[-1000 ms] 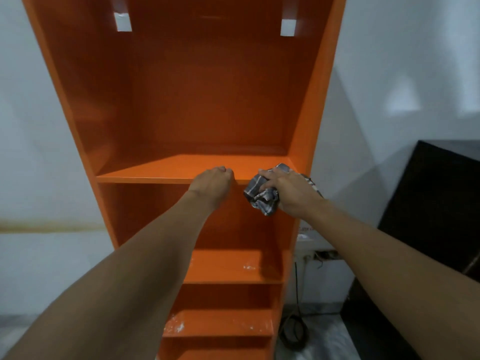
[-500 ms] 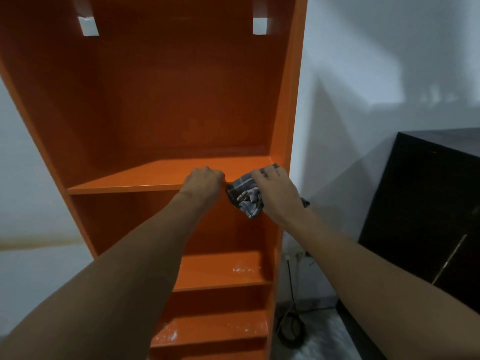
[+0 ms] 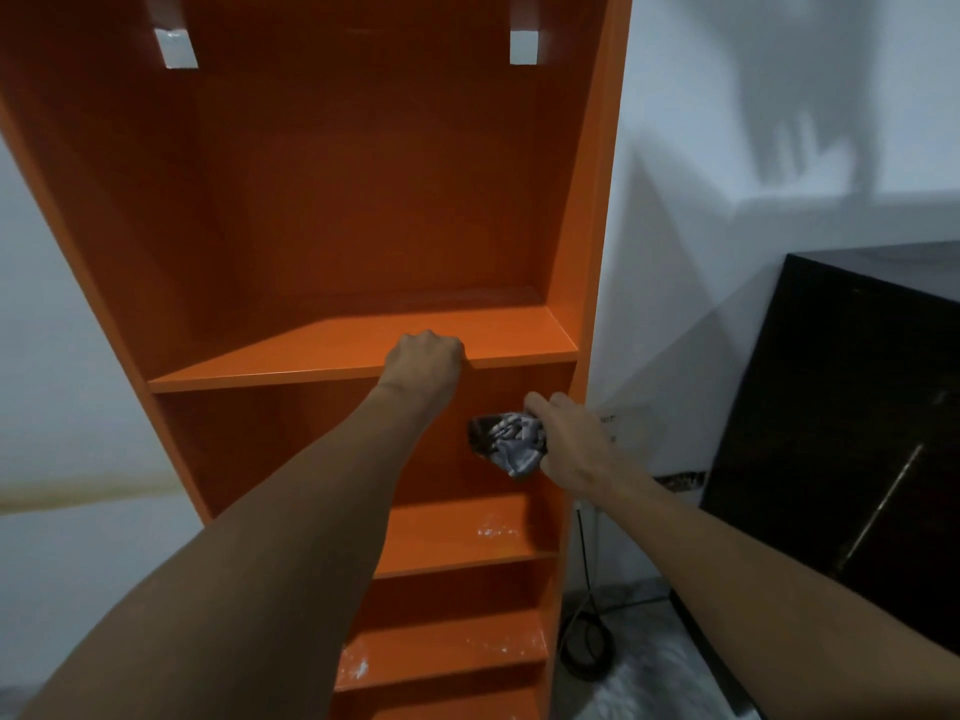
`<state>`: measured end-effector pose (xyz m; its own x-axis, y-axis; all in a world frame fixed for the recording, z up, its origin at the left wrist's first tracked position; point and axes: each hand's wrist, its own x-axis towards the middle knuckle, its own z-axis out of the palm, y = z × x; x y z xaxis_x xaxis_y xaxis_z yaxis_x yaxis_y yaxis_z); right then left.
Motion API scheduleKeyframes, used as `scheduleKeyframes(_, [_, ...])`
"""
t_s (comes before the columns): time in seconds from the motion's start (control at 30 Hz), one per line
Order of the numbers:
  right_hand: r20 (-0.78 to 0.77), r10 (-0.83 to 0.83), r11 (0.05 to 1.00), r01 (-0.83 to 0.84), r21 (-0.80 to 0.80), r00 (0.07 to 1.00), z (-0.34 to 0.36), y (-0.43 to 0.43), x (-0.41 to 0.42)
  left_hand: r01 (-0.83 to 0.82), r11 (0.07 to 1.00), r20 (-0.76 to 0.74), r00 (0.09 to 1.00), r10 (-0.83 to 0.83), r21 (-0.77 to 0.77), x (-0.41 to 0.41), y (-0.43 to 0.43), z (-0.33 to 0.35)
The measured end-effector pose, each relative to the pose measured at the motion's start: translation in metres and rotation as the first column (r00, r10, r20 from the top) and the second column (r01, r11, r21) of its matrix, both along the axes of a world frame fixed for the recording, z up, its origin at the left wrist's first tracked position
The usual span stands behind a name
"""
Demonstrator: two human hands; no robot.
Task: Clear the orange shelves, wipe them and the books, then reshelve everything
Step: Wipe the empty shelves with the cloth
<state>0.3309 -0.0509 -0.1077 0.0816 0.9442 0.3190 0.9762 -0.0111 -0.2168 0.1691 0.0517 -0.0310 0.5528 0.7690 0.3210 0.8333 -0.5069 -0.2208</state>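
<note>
A tall orange shelf unit (image 3: 363,200) stands against a white wall, its shelves bare of books. My left hand (image 3: 425,362) grips the front edge of the upper shelf board (image 3: 291,368). My right hand (image 3: 571,441) holds a bunched grey checked cloth (image 3: 508,443) inside the compartment below that board, close to the right side panel. White dusty marks lie on the two lower shelves (image 3: 493,532). No books are in view.
A dark cabinet (image 3: 841,433) stands to the right of the shelf unit. A black cable (image 3: 584,652) coils on the floor between them. White wall fills the left and upper right.
My right hand has dropped with the cloth from the upper shelf's front edge into the compartment below. The left hand keeps its grip on the board. The view has shifted.
</note>
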Motion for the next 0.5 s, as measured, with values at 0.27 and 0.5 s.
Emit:
scheduleKeyframes(0.27, [-0.151,-0.074,0.995,0.083,0.056,0.986,0.055,-0.018,-0.021,0.082,0.981,-0.083,0.992,-0.098,-0.176,-0.017,-0.022,0.013])
scheduleKeyframes(0.5, [-0.344,-0.087,0.991,0.117,0.068,0.935,0.092,-0.030,-0.042,0.376,0.830,0.335,0.910,-0.245,-0.412,-0.052,-0.047,0.011])
